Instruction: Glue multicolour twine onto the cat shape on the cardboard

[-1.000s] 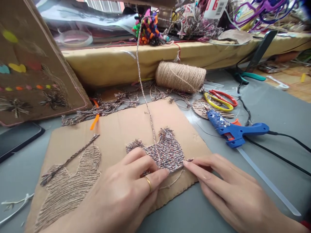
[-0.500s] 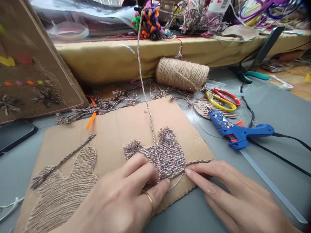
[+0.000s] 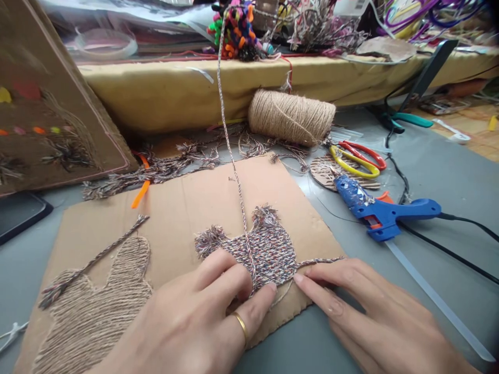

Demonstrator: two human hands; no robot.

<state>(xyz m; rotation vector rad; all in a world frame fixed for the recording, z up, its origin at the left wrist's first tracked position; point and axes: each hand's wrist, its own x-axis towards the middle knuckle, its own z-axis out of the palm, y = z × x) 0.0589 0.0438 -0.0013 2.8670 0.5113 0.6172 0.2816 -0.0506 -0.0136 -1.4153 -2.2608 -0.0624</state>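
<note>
Near the cardboard sheet's (image 3: 187,208) front edge, the left hand (image 3: 195,322) flattens the multicolour twine patch (image 3: 265,249); the right hand's fingertips (image 3: 298,278), holding nothing, should press the strand end (image 3: 319,259) snugly against it.

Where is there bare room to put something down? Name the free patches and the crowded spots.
Free: grey table right of the glue gun, and bare cardboard between the jute shape and multicolour yarn patch. Crowded: around the twine spool and scissors, and where the left hand and right hand press.
</note>
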